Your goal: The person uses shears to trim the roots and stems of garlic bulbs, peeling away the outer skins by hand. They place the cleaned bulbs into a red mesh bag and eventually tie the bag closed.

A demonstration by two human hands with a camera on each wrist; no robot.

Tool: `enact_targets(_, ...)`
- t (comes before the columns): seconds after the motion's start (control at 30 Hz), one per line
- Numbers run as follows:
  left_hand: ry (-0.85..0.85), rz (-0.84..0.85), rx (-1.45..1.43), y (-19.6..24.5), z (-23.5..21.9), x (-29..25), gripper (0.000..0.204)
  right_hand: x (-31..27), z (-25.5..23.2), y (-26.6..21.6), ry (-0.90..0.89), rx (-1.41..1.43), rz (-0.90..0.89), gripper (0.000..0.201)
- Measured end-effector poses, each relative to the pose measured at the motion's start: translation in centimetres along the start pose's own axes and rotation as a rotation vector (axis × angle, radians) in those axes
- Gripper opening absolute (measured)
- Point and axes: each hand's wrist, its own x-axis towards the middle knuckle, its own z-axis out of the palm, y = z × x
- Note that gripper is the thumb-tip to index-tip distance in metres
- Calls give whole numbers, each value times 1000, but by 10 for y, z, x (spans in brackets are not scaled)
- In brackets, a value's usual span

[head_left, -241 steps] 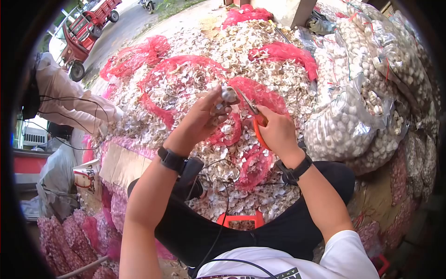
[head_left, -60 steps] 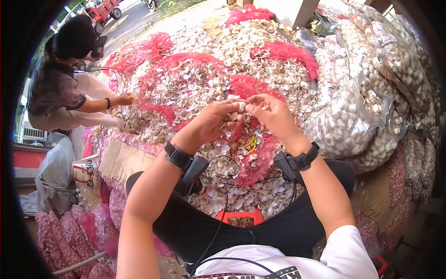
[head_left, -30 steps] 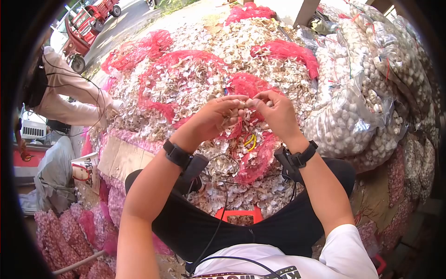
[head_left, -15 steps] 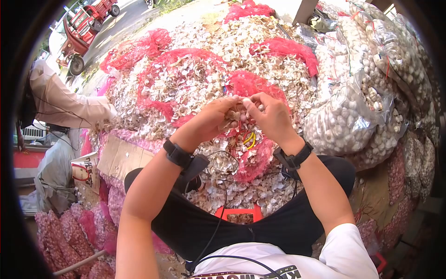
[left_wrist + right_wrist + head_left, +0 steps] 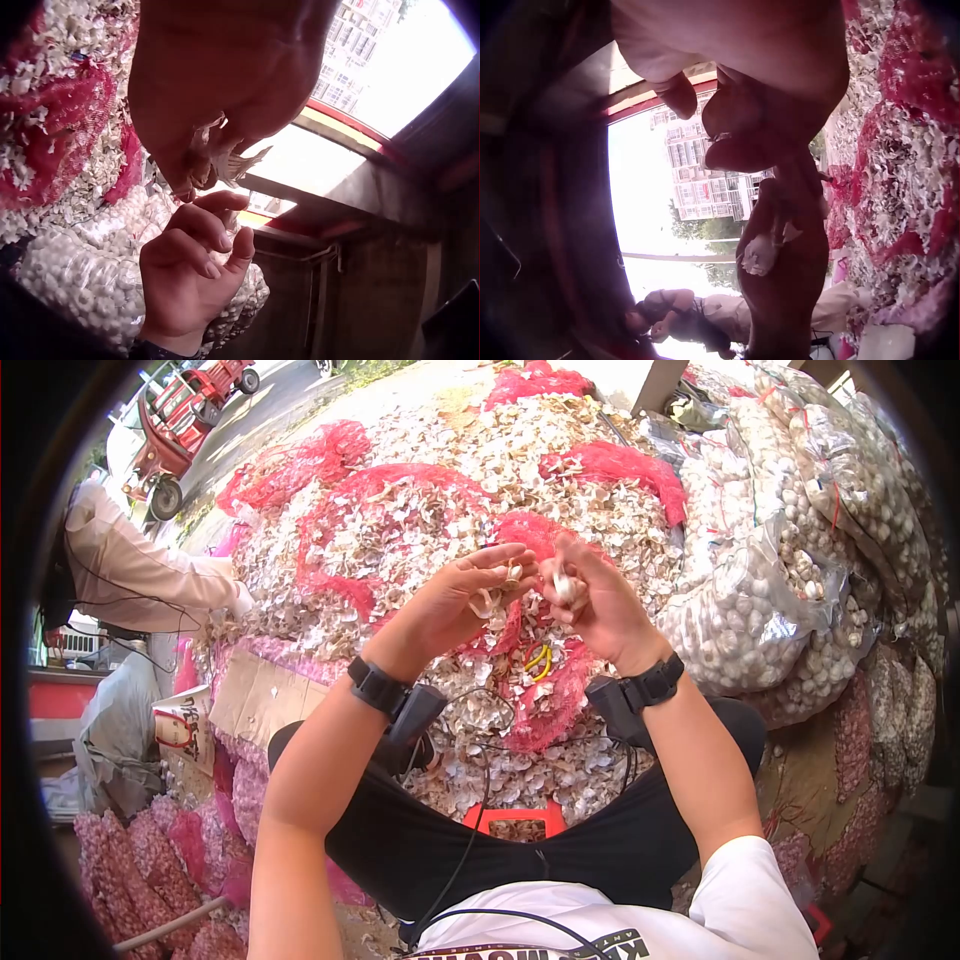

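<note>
My left hand [image 5: 455,605] is cupped, with garlic [image 5: 759,255] and loose papery skin [image 5: 238,161] in its curled fingers. A short gap to the right, my right hand [image 5: 605,605] holds a whitish garlic clove [image 5: 568,590] between thumb and curled fingers. The left wrist view shows that hand's palm side, fingers bent toward the thumb. Below both hands, a pair of yellow loops [image 5: 540,662], like scissor handles, lies on red netting. A broad heap of garlic skins [image 5: 400,540] spreads beneath and beyond them.
Clear sacks of garlic bulbs [image 5: 740,610] are stacked at the right. Red netting [image 5: 620,475] lies across the heap. Between the legs is a red stool [image 5: 515,820]. Cardboard [image 5: 265,695] lies at left, near another person's pale trousers [image 5: 150,565]. Thin cables cross the lap.
Eight seconds ago my right hand held orange-handled scissors at a garlic bulb in my left. Half a second ago my fingertips met; now the hands are apart. The other person has straightened up.
</note>
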Motion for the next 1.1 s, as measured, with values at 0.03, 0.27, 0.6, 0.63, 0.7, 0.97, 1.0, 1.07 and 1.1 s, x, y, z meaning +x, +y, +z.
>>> enact_targets(0.03,10,33,-1,-1,-1,0,48,1,-3,3,0,0,0,31)
enact_targets(0.27,18,78,-65,-4,-1,0,48,-4,2,33,119,328,397,29)
enact_targets(0.6,10,36,228,-8,-1,-1,38,3,3,42,158,-618,19,39)
enact_targets(0.63,23,81,237,-11,0,3,34,6,2,38,163,-634,3,39)
enact_targets(0.7,66,96,406,-10,-3,5,34,7,0,33,176,-597,36,35)
enact_targets(0.97,4,61,427,-6,-17,7,29,0,0,37,107,-699,3,30)
enact_targets(1.0,4,60,426,-6,-18,8,29,-1,-1,36,106,-534,40,29)
enact_targets(1.07,40,53,332,-5,-21,8,26,-3,0,36,105,-369,79,28)
enact_targets(1.1,55,54,255,-4,-9,3,26,-4,5,36,129,-448,8,28)
